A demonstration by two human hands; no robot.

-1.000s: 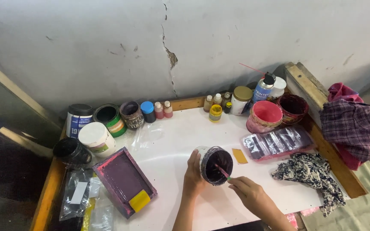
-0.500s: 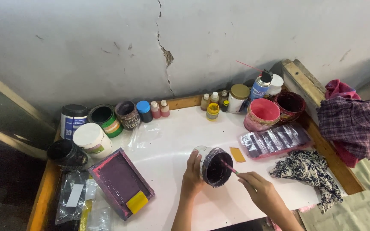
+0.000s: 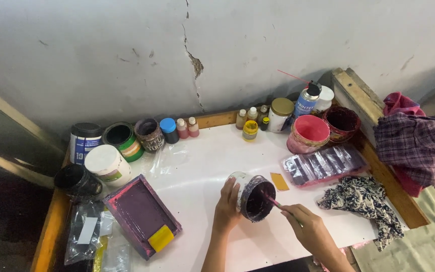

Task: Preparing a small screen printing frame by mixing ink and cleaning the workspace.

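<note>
I saw my left hand (image 3: 226,205) wrapped around the tilted, paint-smeared white tub (image 3: 250,197) near the white tabletop's (image 3: 202,166) front edge, its mouth facing right toward my right hand (image 3: 305,227), which pinched a thin stick (image 3: 271,200) slanting into it.

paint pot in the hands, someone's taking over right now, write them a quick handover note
Left hand grips the paint pot, tilted on its side on the white table.
Right hand holds a thin stick with its tip inside the pot's dark purple paint.
Small yellow card lies just right of the pot; framed screen with a yellow piece sits to the left.
Done: pot open, stick in the paint.
Left: cannot tell how well mixed the paint is.
</note>
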